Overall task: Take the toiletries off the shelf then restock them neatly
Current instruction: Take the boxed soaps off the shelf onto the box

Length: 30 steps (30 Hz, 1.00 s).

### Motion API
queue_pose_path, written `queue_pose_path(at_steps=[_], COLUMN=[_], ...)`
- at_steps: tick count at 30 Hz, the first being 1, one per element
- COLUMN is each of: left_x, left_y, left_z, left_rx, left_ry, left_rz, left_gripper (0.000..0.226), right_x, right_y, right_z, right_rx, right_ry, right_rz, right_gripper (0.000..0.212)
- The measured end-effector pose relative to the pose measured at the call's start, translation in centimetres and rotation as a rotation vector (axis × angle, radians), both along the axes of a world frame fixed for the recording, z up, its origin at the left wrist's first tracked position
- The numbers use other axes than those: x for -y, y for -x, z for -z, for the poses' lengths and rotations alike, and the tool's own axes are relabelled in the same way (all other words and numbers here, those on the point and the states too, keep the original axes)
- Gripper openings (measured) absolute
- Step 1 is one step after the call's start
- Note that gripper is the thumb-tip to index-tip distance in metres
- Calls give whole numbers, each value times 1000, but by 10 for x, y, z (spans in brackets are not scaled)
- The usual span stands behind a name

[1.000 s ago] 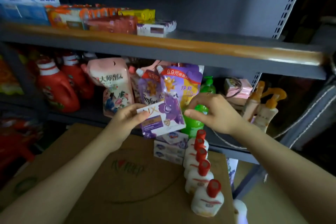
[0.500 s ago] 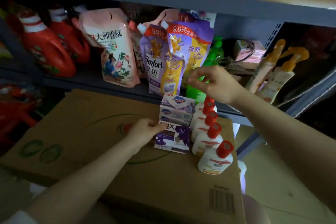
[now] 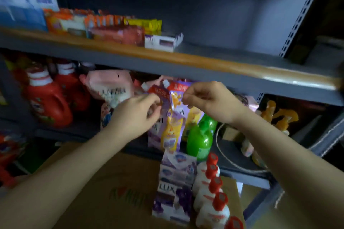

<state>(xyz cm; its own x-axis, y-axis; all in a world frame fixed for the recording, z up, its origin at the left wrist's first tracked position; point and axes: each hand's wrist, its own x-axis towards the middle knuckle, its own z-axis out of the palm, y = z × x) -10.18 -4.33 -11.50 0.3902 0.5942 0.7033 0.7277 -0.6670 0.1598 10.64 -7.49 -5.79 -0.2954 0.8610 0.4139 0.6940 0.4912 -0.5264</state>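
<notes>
Soap box [image 3: 172, 194] now lies on the carton [image 3: 104, 188], released by my left hand [image 3: 135, 113]. Both hands, the right hand [image 3: 208, 100] too, have risen to the refill pouches [image 3: 171, 117] on the lower shelf [image 3: 78, 132]. Fingers curl at their tops; grip is blurred.

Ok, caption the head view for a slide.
Both hands, left and right, reach for purple refill pouches on the shelf.

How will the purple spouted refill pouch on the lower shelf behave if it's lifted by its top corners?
The purple spouted refill pouch is soft film, creased and bent mid-body, so it will probably sag and swing below the grip. Its bulging lower part suggests liquid: likely heavy for its size, weight shifting. The glossy film may slip, so the left hand and right hand should probably pinch near the spout.
</notes>
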Motion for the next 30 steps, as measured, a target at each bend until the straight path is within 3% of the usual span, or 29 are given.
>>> queue_pose_path(at_steps=[4, 8, 12, 18, 22, 26, 28, 30], left_x=[-45, -94, -119, -125, -124, -124, -124, -123], left_y=[8, 14, 15, 19, 19, 19, 19, 20], left_z=[-80, -107, -89, -82, -82, -81, -81, -81], left_rx=[-46, -185, -156, -59, -42, -32, -32, -33], left_ry=[-389, -326, -387, -493, -492, -493, -501, -497], left_rz=[-33, -138, -136, -34, -23, -34, -38, -44], left_gripper=[29, 43, 37, 26, 26, 26, 26, 26], right_x=[-34, -79, -133, -169, -159, -150, -151, -159], right_y=[1, 6, 19, 37, 19, -3, -5, -2], right_z=[-54, -94, -107, -112, -114, -116, -112, -105], right_rx=[48, 17, 286, 637, 656, 537, 370, 386], right_ry=[-249, -444, -133, 178, 214, 38, 166, 298], right_rz=[111, 229, 295, 150, 126, 127, 128, 157], right_gripper=[21, 23, 35, 47, 47, 42, 70, 92])
